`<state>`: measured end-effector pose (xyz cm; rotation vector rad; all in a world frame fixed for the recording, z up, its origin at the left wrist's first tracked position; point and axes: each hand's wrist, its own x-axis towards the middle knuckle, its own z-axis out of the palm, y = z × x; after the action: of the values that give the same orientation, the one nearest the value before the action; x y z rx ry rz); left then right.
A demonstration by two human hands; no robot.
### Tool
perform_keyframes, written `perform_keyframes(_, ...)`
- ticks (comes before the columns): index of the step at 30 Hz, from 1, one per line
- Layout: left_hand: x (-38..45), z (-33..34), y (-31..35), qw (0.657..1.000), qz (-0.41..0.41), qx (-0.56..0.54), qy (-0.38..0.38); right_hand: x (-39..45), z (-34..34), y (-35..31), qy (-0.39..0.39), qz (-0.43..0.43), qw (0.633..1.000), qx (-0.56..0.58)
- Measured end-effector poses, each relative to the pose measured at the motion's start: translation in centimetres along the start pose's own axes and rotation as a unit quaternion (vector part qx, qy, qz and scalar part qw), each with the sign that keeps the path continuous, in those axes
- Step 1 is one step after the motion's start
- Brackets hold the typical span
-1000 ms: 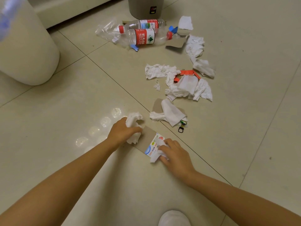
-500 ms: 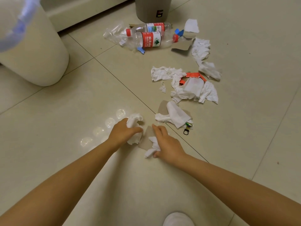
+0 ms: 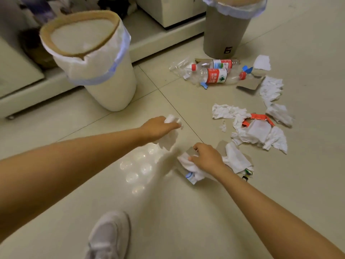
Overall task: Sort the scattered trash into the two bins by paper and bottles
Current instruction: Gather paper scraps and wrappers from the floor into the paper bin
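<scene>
Trash: tissues, card scraps and bottles lie scattered on the floor [image 3: 186, 212], most of it beyond and to the right of the right hand
Left hand [image 3: 158, 128]: fingers curled round a crumpled tissue [image 3: 170, 131], lifted off the floor, part of it hanging below the palm
Right hand [image 3: 207, 157]: fingers bent down, gripping a tissue wad [image 3: 188, 163] together with a card piece [image 3: 191, 151], low at the floor
White bin [image 3: 97, 66]: beyond the left hand, lined, tilted in view
Grey bin [image 3: 225, 32]: well beyond the right hand
Bottles [image 3: 214, 71]: two, lying just before the grey bin
Tissue pile [image 3: 257, 131]: right of the right hand, with a red strip [image 3: 261, 116] on it
Shoe [image 3: 108, 236]: near the lower edge, between the arms
</scene>
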<state>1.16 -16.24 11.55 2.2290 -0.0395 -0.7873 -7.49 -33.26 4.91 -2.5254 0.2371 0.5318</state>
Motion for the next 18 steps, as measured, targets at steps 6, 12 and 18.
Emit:
perform_keyframes(6, -1.1, -8.6, -1.0, 0.994, 0.010, -0.076, 0.074, 4.0, -5.0, -6.6, 0.020, 0.045, 0.979, 0.198)
perform_keyframes(12, -1.4, -16.0, 0.0, 0.962, 0.117, -0.134, 0.207, 5.4, -12.3, -13.7, 0.066, 0.048, 0.940, 0.332)
perform_keyframes(18, -1.0, -22.8, 1.7, 0.916, 0.168, -0.089, 0.354, 6.9, -15.4, -21.3, 0.121, 0.017, 0.893, 0.433)
